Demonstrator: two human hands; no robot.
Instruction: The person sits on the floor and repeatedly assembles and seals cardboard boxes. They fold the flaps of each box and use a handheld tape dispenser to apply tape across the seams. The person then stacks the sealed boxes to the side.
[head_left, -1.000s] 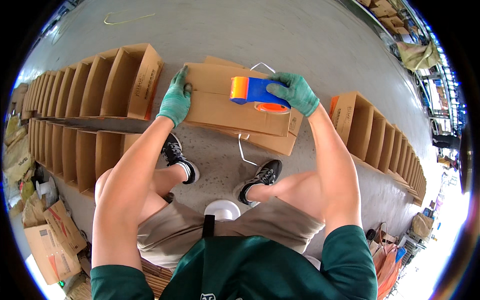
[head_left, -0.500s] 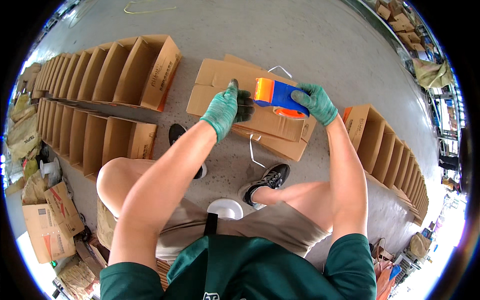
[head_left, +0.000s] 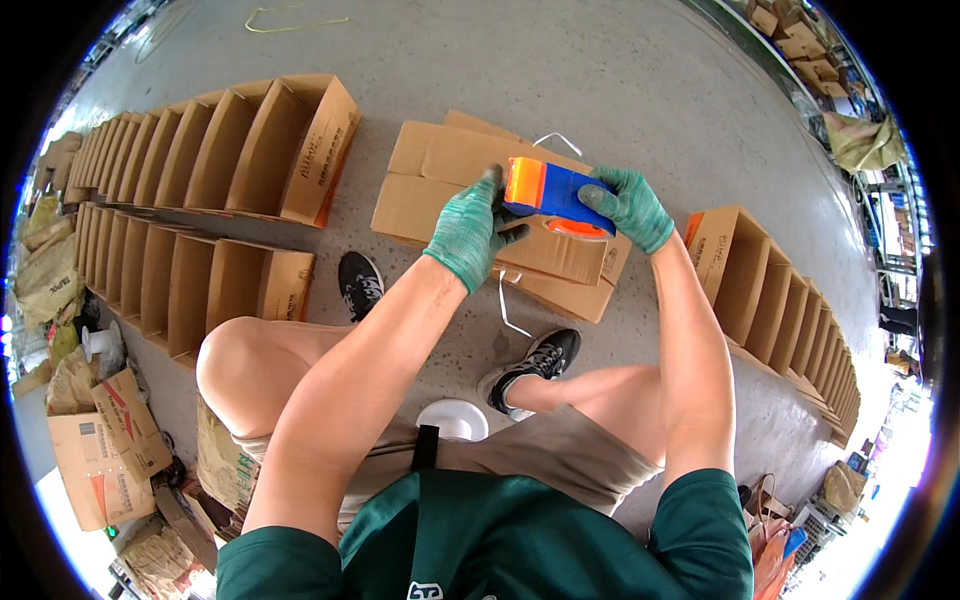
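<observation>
A blue and orange tape dispenser (head_left: 552, 192) is held up in front of me. My right hand (head_left: 627, 206), in a green glove, grips its right end. My left hand (head_left: 470, 230), also gloved, touches its orange left end with fingers curled on it. Below the dispenser a flat folded cardboard box (head_left: 440, 180) lies on the concrete floor, on top of other flattened boxes (head_left: 570, 295). I am seated, with my knees bent and my black shoes (head_left: 360, 282) near the boxes.
Two rows of open cardboard boxes (head_left: 200, 150) stand on the left and another row (head_left: 780, 300) on the right. White plastic straps (head_left: 510, 305) lie on the floor. A white stool edge (head_left: 452, 418) shows between my legs. Cardboard scraps (head_left: 100, 440) pile up at the lower left.
My left hand left the flat box's edge and came up to the dispenser's orange end. My left knee rose and the view shifted down and right.
</observation>
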